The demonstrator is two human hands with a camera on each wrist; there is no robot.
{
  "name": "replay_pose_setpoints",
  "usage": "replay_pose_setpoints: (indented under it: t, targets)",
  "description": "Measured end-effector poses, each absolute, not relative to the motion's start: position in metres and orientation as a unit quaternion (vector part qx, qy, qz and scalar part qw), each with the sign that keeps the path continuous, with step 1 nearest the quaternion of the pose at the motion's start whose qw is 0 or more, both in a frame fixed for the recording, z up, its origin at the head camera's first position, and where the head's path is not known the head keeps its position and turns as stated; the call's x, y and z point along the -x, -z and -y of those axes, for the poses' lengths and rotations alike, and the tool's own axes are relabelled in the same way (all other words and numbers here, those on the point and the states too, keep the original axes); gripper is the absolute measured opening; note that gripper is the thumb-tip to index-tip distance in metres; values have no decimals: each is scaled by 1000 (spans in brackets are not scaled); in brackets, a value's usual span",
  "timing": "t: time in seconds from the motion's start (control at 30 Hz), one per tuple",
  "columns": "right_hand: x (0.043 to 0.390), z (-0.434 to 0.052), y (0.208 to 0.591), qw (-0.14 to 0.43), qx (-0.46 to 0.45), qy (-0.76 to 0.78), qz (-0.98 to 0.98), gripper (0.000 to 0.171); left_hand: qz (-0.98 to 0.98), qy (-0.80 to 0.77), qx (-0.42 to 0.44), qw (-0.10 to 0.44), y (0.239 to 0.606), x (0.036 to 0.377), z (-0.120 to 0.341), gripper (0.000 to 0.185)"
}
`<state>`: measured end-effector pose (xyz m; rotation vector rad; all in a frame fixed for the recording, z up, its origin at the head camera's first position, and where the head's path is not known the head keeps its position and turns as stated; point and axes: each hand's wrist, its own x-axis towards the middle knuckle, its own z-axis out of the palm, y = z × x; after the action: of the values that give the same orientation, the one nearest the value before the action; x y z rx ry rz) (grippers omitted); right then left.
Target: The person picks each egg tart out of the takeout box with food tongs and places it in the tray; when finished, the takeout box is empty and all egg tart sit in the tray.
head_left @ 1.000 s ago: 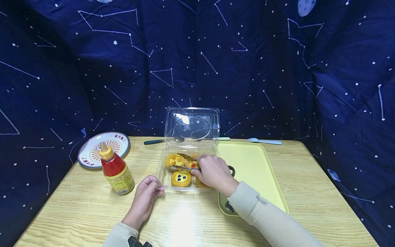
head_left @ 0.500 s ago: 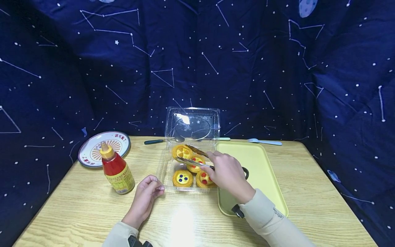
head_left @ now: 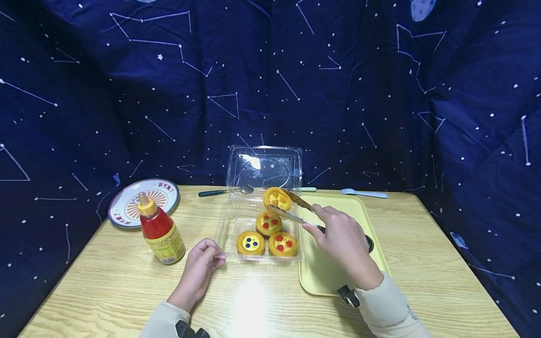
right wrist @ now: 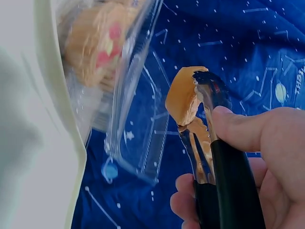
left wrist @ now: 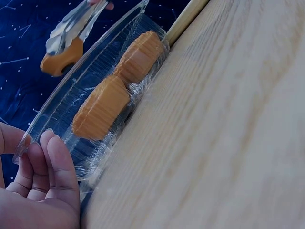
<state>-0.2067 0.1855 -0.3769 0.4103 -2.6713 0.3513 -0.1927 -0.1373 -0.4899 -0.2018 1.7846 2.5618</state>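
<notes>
My right hand (head_left: 344, 237) grips metal tongs (right wrist: 236, 183) by their black handles. Between the tongs' scalloped tips is an egg tart (head_left: 276, 199) with orange-yellow pieces on top, raised above the back right of a clear plastic container (head_left: 227, 227). My left hand (head_left: 200, 266) pinches that container's near left corner; thumb and fingers meet over the rim in the left wrist view. Inside lie a tart with blue dots (head_left: 251, 243) and two with red dots, one at the front right (head_left: 282, 244) and one behind (head_left: 268, 223). The container's hinged lid (head_left: 264, 170) stands up behind.
A pale yellow tray (head_left: 314, 281) lies right of the container, under my right hand. At left are a red sauce bottle (head_left: 164, 237) and a patterned plate (head_left: 122, 202). A dark-handled spoon (head_left: 212, 193) and a light-blue fork (head_left: 365, 194) lie along the back edge.
My right hand has lifted the orange-topped tart with the tongs from the container's back left, moving it up and to the right. The left hand has stayed at the corner.
</notes>
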Motion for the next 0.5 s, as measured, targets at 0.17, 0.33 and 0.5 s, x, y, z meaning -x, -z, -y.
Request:
replay_pose_setpoints:
  t: [0.17,0.33,0.5]
  targets:
    - [203,-206,373,210,-127,-140,959,54,-571,-818,61,7,489,193,137,11]
    - [201,-225,372,208,-100,-147,962,55,-572,-818,61,6,490,193,137,12]
    - [202,-240,372,216,-76,-151,962,53,-570,-820,59,7,490,194,137,11]
